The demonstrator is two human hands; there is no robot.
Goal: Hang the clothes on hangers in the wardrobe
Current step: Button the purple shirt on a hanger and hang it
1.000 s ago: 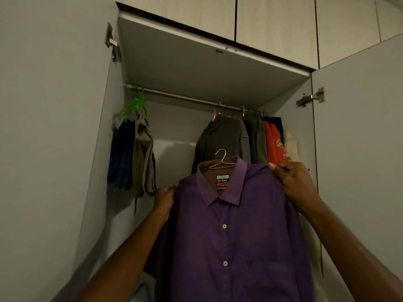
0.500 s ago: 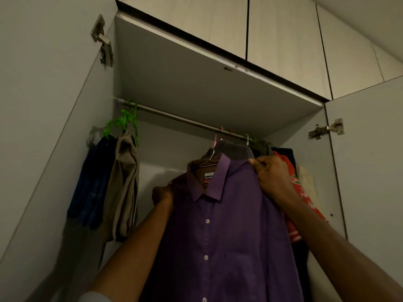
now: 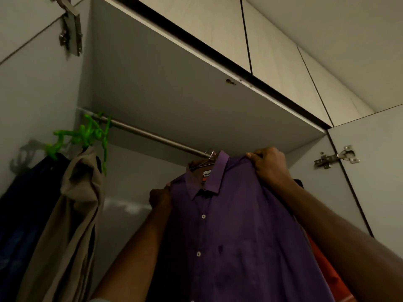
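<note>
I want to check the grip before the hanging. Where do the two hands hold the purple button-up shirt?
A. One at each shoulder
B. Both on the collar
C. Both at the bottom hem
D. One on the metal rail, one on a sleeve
A: the left hand and the right hand each grip one shoulder of the purple button-up shirt.

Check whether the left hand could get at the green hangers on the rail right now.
Probably not yet: the left hand grips the purple shirt. The path to the green hangers looks open otherwise.
</note>
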